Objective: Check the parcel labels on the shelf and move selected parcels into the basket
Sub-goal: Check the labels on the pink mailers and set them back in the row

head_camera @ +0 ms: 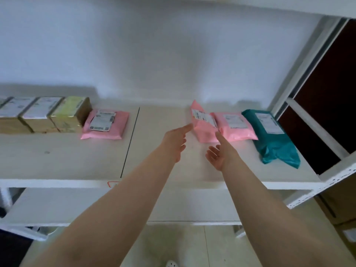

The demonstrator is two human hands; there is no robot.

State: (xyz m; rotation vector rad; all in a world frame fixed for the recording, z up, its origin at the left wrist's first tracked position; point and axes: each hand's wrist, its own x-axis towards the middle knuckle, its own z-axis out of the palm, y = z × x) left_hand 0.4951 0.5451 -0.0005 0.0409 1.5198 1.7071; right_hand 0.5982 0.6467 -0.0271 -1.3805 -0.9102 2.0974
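- The shelf (57, 160) runs across the middle of the frame, a pale board with a dark seam down it left of centre
- Both bare arms reach up from the bottom of the frame toward the tilted pink parcel (204, 126), just right of centre
- That parcel is propped up on its right side against a flat pink parcel (236, 125), its white label (204, 117) facing up and left
- The left hand (176, 142) has its fingers apart and nearly straight; the forefinger tip touches the tilted parcel's left edge
- The right hand (221, 151) is palm-up and spread, fingers relaxed; the forefinger reaches the tilted parcel's lower right corner, and I cannot tell whether it presses or only touches
- Neither hand is clamped on anything
- A teal parcel (271, 135) lies at the right end of the shelf, just beside the flat pink one, label up
- Another pink parcel (105, 124) lies flat left of the seam, label up, well apart from the tilted one
- 3 boxes (42, 114) stand in a row at the far left, touching each other; the right-hand one has yellowish tape, the other 2 carry white labels
- A lower shelf board (57, 205) shows beneath, and pale floor at the bottom
- Label text is too blurred to read
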